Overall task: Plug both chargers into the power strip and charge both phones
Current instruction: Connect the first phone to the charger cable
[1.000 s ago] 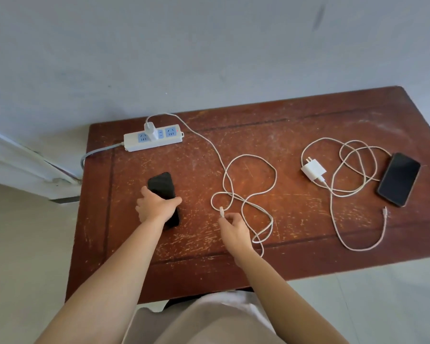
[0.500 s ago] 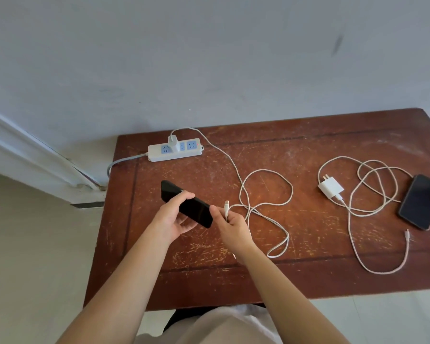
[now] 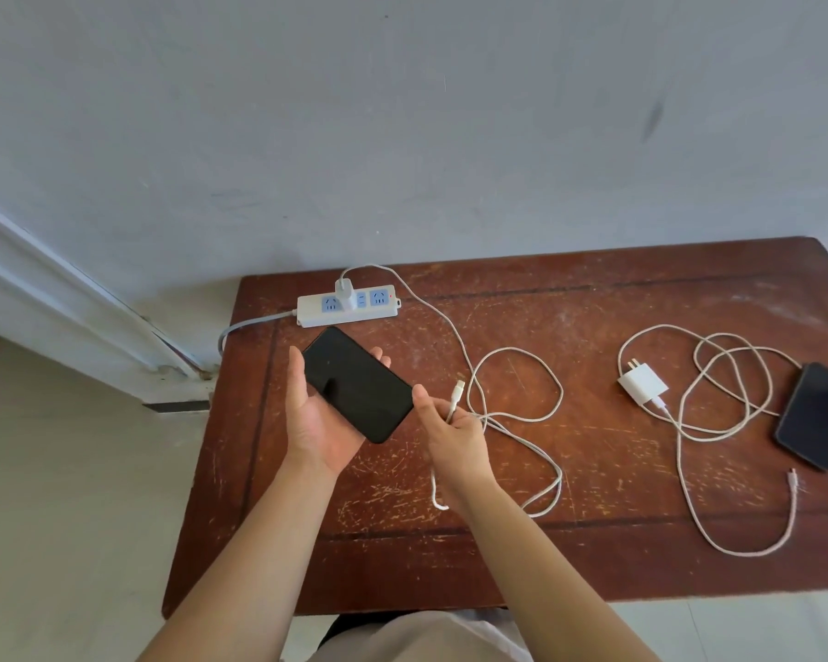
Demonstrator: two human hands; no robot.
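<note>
My left hand (image 3: 319, 422) holds a black phone (image 3: 357, 384) above the table, screen up and dark. My right hand (image 3: 455, 434) pinches the white cable (image 3: 512, 415) just below its connector (image 3: 458, 388), which points up, a short gap right of the phone's lower end. That cable runs to a white charger (image 3: 345, 290) plugged into the white power strip (image 3: 347, 305) at the table's back left. A second white charger (image 3: 642, 384) lies unplugged at the right with its looped cable (image 3: 718, 375). A second black phone (image 3: 816, 415) lies flat beside it.
The scratched brown wooden table (image 3: 593, 556) stands against a grey wall. The strip's grey cord (image 3: 254, 323) drops off the table's left edge. The second cable's loose end (image 3: 793, 482) lies near the front right. Pale floor lies to the left.
My left hand lifted the phone off the table and turned it screen up. My right hand raised the cable's connector toward the phone. The camera view shifted down and left.
</note>
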